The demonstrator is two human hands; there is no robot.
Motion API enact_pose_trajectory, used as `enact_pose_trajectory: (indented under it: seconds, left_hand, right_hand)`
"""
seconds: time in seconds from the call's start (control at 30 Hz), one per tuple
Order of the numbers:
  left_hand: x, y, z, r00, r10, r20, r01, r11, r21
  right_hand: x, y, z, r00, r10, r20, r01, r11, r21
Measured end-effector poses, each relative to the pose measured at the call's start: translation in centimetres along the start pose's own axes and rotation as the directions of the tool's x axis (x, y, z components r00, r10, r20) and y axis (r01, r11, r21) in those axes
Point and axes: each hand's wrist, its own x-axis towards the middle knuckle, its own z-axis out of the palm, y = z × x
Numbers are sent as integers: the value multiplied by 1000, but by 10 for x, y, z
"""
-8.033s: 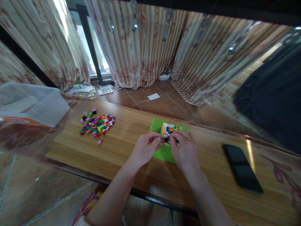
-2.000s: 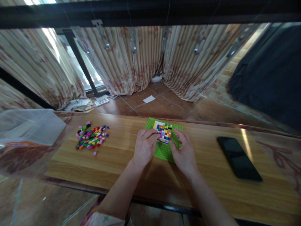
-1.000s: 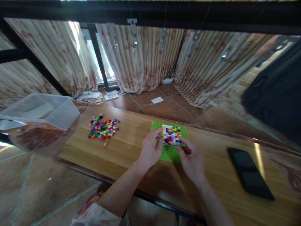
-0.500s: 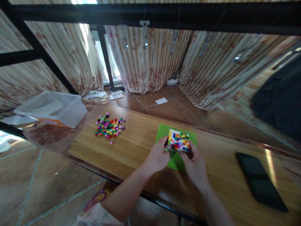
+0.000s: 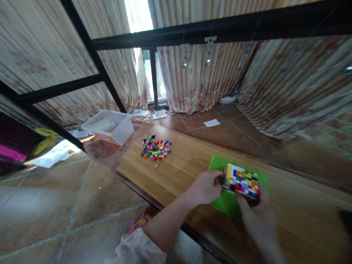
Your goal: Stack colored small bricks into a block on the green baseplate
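A flat multicoloured block of toy bricks (image 5: 242, 179) is held just over the green baseplate (image 5: 220, 161), its studded, patchwork face turned up towards me. My left hand (image 5: 206, 187) grips the left edge of it, fingers curled and partly hidden. At the near right corner, my right hand (image 5: 260, 216) has its thumb along the front side and its fingers around the right side. The underside of the block is out of sight. Away to the left, a heap of loose small bricks (image 5: 155, 149) lies on the wooden tabletop (image 5: 181, 165).
A clear plastic box (image 5: 121, 128) stands beyond the table's left end. Part of a dark flat object (image 5: 345, 218) shows at the right edge. Black metal bars (image 5: 176, 35) cross in front of striped curtains (image 5: 192, 80). A sheet of paper (image 5: 211, 123) lies on the tiled floor.
My view has swung left, so the table and its things appear further right, and the dark flat object is mostly out of frame. Both hands keep hold of the brick block.
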Motion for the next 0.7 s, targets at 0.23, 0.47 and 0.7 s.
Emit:
enact_pose_trajectory:
  seconds: [0.23, 0.47, 0.7]
  left_hand:
    - [-5, -24, -85, 863, -206, -461, 329, 922, 204]
    - [-40, -49, -159, 640, -381, -667, 669, 703, 241]
    - [-43, -48, -157, 644, -477, -598, 736, 601, 313]
  right_hand:
    - [-1, -8, -2, 1000, 14, 24, -14, 1000, 18]
    - [0, -5, 2, 997, -62, 43, 60, 997, 43]
    - [-2, -11, 5, 997, -61, 39, 60, 998, 19]
